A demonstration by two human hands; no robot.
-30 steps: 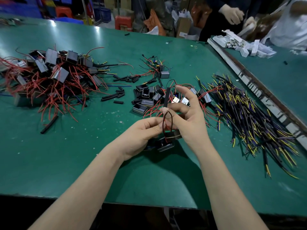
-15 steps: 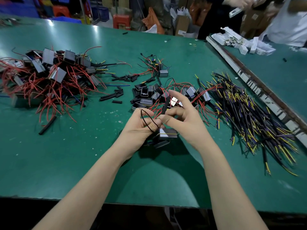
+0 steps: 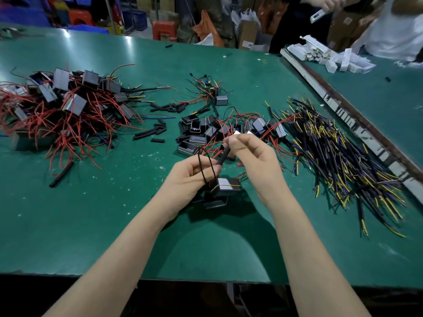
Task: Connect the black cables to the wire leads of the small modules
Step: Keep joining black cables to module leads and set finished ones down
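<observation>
The fingers (image 3: 231,143) of the right hand (image 3: 256,165) are curled and pinch the upper end of a short black cable (image 3: 222,158), which slants down toward the left hand (image 3: 190,179). The left hand's fingers (image 3: 206,173) are curled round thin black wire leads (image 3: 203,164) that loop up over its knuckles, and they meet the lower end of the cable. Just below and between both hands hangs a small module (image 3: 229,187), a dark box with a pale top face and a thin yellow wire across it; whether either hand grips the box itself cannot be told. Another module (image 3: 216,202) lies on the green desk (image 3: 91,225) directly beneath it.

Just beyond the fingers is a cluster of small modules (image 3: 196,136) tangled with red leads. Farther to the right of the right hand spreads a heap of black cables (image 3: 343,161) with yellow and blue ends. Beyond and left of the left hand lie loose short black tube pieces (image 3: 151,133), and farther left a large pile of modules with red wires (image 3: 64,104). At the far right of the desk sits a stack of small white boxes (image 3: 329,56), with another person's hand (image 3: 332,3) above them.
</observation>
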